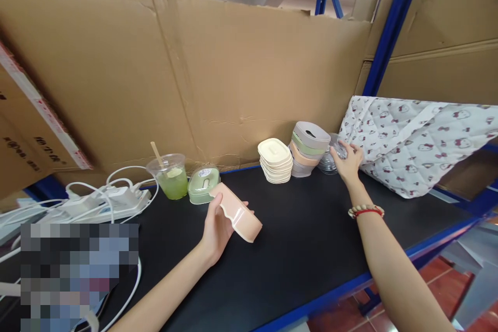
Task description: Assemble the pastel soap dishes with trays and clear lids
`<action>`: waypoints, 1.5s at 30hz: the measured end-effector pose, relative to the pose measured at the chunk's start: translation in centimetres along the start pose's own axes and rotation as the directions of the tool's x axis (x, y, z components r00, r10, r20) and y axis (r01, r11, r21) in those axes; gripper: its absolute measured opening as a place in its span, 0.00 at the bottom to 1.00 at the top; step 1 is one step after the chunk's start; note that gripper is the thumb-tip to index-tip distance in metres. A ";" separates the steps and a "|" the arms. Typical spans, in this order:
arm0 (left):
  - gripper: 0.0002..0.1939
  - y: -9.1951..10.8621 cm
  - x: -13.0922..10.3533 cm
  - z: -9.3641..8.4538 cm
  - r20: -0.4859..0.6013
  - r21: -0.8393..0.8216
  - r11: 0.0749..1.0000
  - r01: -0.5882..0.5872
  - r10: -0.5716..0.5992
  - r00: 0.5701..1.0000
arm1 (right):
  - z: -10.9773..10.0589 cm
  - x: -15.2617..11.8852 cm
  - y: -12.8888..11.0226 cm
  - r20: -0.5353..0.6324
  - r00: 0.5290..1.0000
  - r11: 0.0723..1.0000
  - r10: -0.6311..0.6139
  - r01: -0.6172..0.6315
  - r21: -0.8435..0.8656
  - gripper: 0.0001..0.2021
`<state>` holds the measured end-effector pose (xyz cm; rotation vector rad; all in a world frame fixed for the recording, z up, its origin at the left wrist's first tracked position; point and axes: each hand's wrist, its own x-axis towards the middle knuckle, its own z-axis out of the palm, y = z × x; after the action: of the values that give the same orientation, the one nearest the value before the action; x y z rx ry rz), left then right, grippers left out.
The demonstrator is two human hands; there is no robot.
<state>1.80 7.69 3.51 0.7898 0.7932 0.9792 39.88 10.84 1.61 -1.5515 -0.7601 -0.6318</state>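
My left hand (pixel 219 233) is closed around a peach plastic piece (pixel 240 212), shaped like a shallow box part with one wavy edge. It is held tilted above the black tabletop. My right hand (pixel 349 160) reaches to the back right, its fingers bent around a clear plastic piece (pixel 336 149) at the top of a clear stack. Left of that stack stand nested grey, green and peach plastic parts (pixel 310 146). Beside them is a stack of cream lids (pixel 275 160). A closed green box (pixel 204 185) sits further left, behind my left hand.
A cup of green drink (pixel 171 179) with a stick stands left of the green box. White power strips (pixel 128 202) and cables crowd the left side. A patterned quilted bag (pixel 412 140) leans at the right. Cardboard (pixel 233 72) walls the back; a blue frame (pixel 392 26) rises right.
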 end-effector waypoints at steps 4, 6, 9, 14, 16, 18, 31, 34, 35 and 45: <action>0.29 -0.1 0.0 -0.1 0.043 -0.006 1.000 -0.007 0.008 0.999 | 0.9 -0.3 0.4 0.086 0.996 1.000 0.011 -0.012 0.014 0.32; 0.30 -0.1 0.0 -0.1 0.066 -0.005 1.000 -0.008 0.008 0.998 | 1.1 -0.4 0.5 0.092 0.996 1.000 0.024 -0.026 0.015 0.31; 0.33 -0.1 0.1 -0.1 0.097 -0.004 1.000 -0.008 0.009 0.995 | 1.1 -0.5 0.1 0.089 0.995 0.999 0.041 -0.043 0.024 0.29; 0.36 -0.1 0.3 -0.2 0.121 -0.018 1.000 -0.001 0.003 0.993 | -0.7 -0.3 -2.8 0.016 0.997 0.997 0.070 -0.071 0.042 0.30; 0.36 -0.1 0.4 -0.3 0.137 -0.021 1.000 0.011 -0.008 0.991 | -1.8 -0.4 -5.3 -0.070 0.996 0.996 0.050 -0.044 0.081 0.29; 0.36 -0.2 0.5 -0.4 0.152 -0.024 1.000 0.016 -0.013 0.988 | -2.8 -0.9 -8.4 -0.175 0.985 0.983 -0.007 0.039 0.181 0.27; 0.40 -1.3 1.5 -1.2 0.147 -0.041 0.997 -0.069 0.075 0.986 | -4.5 -12.6 -19.7 0.933 -0.174 0.892 -0.316 -0.390 0.229 0.40; 0.40 -1.3 1.6 -1.3 0.165 -0.014 0.997 -0.081 0.082 0.983 | -4.6 -12.3 -19.8 0.943 -0.197 0.881 -0.268 -0.446 0.157 0.36; 0.40 -1.3 1.5 -1.3 0.170 -0.017 0.996 -0.087 0.089 0.981 | -4.6 -12.1 -19.8 0.947 -0.192 0.879 -0.257 -0.453 0.147 0.34; 0.40 -1.2 0.9 -1.2 0.185 -0.055 0.992 -0.116 0.125 0.975 | -4.4 -10.6 -19.9 0.953 0.031 0.755 -0.302 -0.602 0.259 0.35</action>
<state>1.59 8.39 1.77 0.8867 0.5641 1.0097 17.98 6.32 6.62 -1.1416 -1.6000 1.1704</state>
